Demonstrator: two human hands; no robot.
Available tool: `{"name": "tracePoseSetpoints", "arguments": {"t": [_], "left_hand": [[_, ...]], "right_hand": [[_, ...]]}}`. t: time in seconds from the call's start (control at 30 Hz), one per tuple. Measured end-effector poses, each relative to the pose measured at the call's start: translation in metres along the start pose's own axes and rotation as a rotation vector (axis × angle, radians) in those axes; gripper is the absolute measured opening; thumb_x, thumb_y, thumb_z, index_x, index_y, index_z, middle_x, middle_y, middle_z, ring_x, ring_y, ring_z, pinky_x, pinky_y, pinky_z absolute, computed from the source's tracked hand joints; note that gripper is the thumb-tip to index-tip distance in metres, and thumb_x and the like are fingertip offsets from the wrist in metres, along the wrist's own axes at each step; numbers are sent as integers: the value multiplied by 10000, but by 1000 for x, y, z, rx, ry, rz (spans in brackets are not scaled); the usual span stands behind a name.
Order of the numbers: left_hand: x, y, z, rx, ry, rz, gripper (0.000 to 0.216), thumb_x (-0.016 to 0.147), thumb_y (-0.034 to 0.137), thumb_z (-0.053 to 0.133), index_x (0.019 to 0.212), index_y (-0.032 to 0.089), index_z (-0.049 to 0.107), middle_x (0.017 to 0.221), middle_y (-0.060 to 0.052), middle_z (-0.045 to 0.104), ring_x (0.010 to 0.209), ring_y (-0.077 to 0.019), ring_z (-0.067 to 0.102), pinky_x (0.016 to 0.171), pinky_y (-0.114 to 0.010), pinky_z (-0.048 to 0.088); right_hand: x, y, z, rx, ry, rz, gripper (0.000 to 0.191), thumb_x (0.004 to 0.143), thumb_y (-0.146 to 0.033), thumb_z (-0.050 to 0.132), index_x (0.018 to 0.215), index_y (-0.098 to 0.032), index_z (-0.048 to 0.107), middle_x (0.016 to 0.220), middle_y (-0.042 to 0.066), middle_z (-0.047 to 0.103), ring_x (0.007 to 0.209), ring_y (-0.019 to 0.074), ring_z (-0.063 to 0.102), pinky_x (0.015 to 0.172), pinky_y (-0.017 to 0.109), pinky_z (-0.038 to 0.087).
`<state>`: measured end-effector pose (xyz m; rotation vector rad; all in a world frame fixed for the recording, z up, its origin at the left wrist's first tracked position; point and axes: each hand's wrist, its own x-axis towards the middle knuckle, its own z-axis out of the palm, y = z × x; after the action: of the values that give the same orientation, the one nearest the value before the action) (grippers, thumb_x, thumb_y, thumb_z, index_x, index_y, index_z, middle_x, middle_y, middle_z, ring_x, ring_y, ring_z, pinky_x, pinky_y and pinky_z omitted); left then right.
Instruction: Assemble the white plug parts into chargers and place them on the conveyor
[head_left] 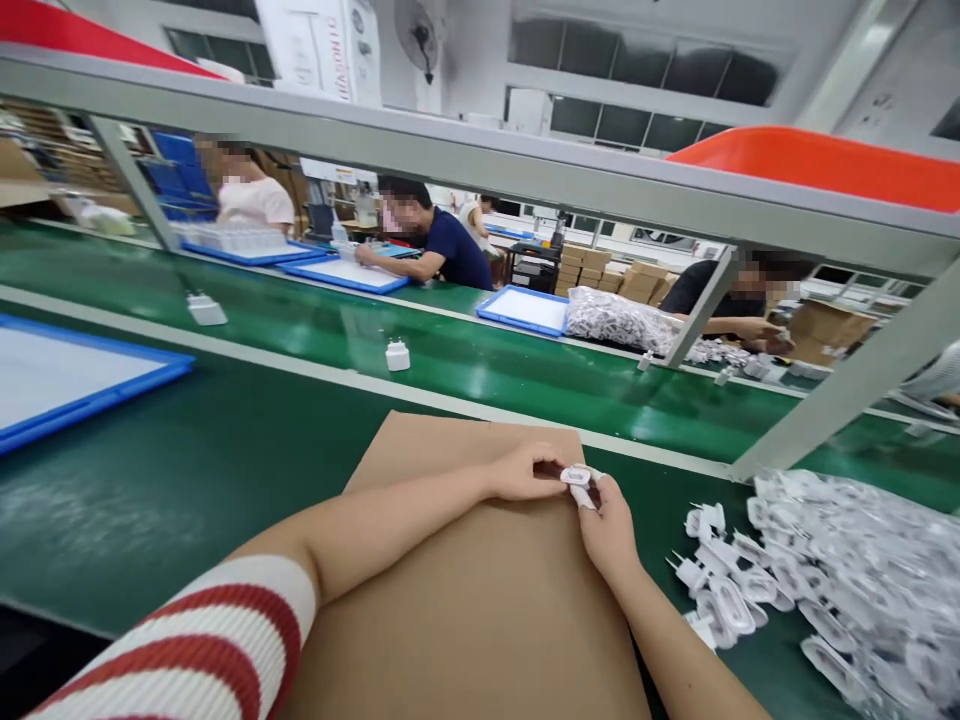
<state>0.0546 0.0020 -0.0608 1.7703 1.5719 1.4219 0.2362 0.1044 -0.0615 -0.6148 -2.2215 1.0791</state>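
Over the top edge of a brown cardboard sheet, both hands meet at a small white plug housing, its oval open face turned up towards me. My right hand pinches it from the right, and there is a white covering on a fingertip. My left hand has its thumb and fingers curled against the housing's left side. To the right lies a loose pile of similar white plug housings, some with metal pins showing. What is inside the held piece is too small to make out.
A clear plastic bag of housings lies at right. Beyond, a green conveyor belt carries a white charger plug and another white piece. A blue-rimmed tray sits left. A grey shelf frame spans overhead; several co-workers sit opposite.
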Motion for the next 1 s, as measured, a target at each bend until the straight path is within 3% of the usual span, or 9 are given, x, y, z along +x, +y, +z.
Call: {"name": "tracePoseSetpoints", "arguments": {"t": [0.13, 0.23, 0.33, 0.43, 0.63, 0.83, 1.0], "left_hand": [[2, -4, 1, -17, 66, -30, 270, 924, 433, 736, 978, 173, 787, 1050, -101, 763, 981, -221, 710, 934, -351, 553], [2, -6, 2, -22, 85, -24, 275, 886, 438, 782, 944, 170, 793, 1037, -107, 762, 960, -220, 711, 903, -345, 564], [3, -4, 2, -26, 68, -15, 275, 877, 441, 797, 922, 169, 793, 1024, -109, 766, 966, -225, 711, 903, -348, 567], [2, -2, 1, -43, 49, -19, 280, 895, 449, 783, 938, 173, 781, 1041, -104, 769, 984, -226, 709, 925, -358, 560], [3, -4, 1, -108, 12, -39, 308, 896, 462, 778, 887, 158, 732, 1071, -118, 758, 972, -223, 704, 911, -369, 560], [3, -2, 0, -91, -1, -60, 286, 921, 422, 740, 852, 150, 688, 1048, -117, 747, 928, -204, 685, 854, -341, 548], [2, 2, 0, -54, -16, -74, 198, 935, 346, 699, 875, 160, 665, 1027, -92, 729, 906, -189, 654, 830, -319, 526]], "right_hand": [[-1, -4, 1, -3, 12, -5, 357, 900, -428, 542, 1102, -199, 728, 979, 96, 678, 872, 283, 688, 806, 444, 580], [0, -4, 4, 25, 16, 9, 386, 877, -465, 568, 1090, -186, 727, 1037, 124, 696, 932, 299, 705, 854, 462, 593], [1, -2, 5, 154, 41, 75, 500, 840, -463, 607, 1246, -177, 675, 1251, 159, 702, 1070, 298, 724, 969, 464, 588], [1, -1, 3, 233, 41, 126, 644, 824, -463, 635, 1401, -178, 588, 1238, 152, 732, 1025, 281, 748, 934, 448, 609], [1, -2, 1, 210, 51, 118, 507, 786, -432, 653, 1229, -189, 698, 1229, 159, 745, 1045, 311, 745, 924, 490, 615], [1, -2, 3, 295, -4, 124, 509, 785, -446, 690, 1221, -185, 676, 1265, 175, 734, 1102, 309, 749, 1037, 520, 581], [1, -2, 2, 305, -8, 91, 492, 800, -410, 669, 1233, -177, 661, 1248, 177, 741, 1099, 305, 755, 1013, 506, 599]]}}
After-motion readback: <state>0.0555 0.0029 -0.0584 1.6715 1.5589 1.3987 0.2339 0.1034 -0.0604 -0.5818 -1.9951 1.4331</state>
